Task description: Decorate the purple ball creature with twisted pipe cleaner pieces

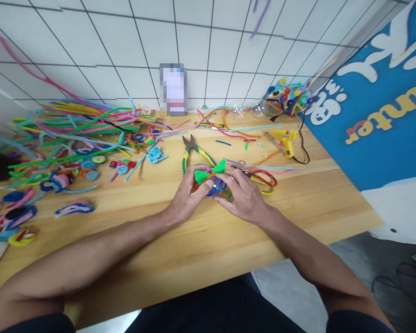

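Note:
Between both hands, just above the wooden table, is a small pipe-cleaner craft [215, 185] with two green ear-like triangles on top and blue and purple parts below. My left hand [190, 190] is closed around its left side, thumb across the front. My right hand [241, 192] pinches it from the right, fingers near the right green triangle. The fingers hide part of the craft. Pliers [190, 150] with yellow-green handles lie right behind my left hand, jaws pointing away. Red- and yellow-handled scissors [265, 179] rest beside my right hand.
Loose pipe cleaners [86, 122] are heaped at the back left, with coiled pieces in front. A yellow glue gun [284, 140] with a black cord lies at the right. A phone [173, 90] leans against the tiled wall. A decorated clear ball [287, 99] stands at the back right.

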Action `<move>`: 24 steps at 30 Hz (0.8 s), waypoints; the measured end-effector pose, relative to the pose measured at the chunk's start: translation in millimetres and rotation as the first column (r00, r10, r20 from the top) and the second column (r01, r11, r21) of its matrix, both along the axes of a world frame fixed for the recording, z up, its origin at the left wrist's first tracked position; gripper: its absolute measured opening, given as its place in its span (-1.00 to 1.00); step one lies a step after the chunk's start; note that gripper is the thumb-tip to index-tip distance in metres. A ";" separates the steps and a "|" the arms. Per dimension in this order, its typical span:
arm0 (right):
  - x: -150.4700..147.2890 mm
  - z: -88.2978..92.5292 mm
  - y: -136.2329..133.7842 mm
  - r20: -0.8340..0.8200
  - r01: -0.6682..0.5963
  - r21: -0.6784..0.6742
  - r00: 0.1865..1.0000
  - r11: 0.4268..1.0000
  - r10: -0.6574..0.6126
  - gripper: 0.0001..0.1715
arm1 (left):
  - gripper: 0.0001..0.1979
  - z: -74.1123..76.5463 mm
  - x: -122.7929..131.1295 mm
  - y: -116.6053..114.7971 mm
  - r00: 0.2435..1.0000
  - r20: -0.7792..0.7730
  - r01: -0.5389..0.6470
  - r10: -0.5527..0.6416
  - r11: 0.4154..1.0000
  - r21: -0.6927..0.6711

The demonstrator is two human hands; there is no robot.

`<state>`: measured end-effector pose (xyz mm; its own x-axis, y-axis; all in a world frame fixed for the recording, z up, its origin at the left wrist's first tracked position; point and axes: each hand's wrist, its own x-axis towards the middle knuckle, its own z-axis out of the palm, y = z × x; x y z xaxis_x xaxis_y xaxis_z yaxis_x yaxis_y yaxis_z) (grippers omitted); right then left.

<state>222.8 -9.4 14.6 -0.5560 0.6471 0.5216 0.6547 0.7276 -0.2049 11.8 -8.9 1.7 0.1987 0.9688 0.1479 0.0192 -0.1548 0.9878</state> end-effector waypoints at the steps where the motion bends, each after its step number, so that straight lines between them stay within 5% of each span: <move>1: 0.3 -1.0 0.7 -0.010 0.005 0.000 1.000 1.000 -0.005 -0.37 | -0.55 0.0 0.1 -0.4 0.999 -0.032 0.002 -0.001 1.000 0.016; 5: 2.1 -4.4 3.7 -0.029 0.020 -0.023 0.999 1.000 -0.021 -0.39 | -0.37 -4.1 0.2 2.0 0.990 -0.139 0.015 -0.011 1.000 0.028; 12: 1.0 -3.9 5.1 -0.019 0.029 0.004 0.999 1.000 -0.029 -0.39 | -0.45 -4.1 -3.5 11.6 0.972 -0.237 0.003 -0.004 1.000 -0.001; 18: -8.6 13.7 13.7 0.062 -0.001 0.113 0.998 0.994 -0.006 -0.35 | -0.48 12.8 -9.1 24.2 0.970 -0.242 -0.013 0.030 0.997 0.075; 24: -23.0 30.9 31.8 0.207 -0.017 0.082 0.978 0.996 0.000 -0.37 | -0.51 19.5 -18.0 39.4 0.958 -0.276 -0.054 0.082 0.993 0.108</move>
<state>199.8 22.5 45.4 -0.6629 0.6010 0.4466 0.6701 0.7423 -0.0043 -6.1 30.5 21.1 0.1802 0.9648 0.1916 0.3057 -0.2400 0.9214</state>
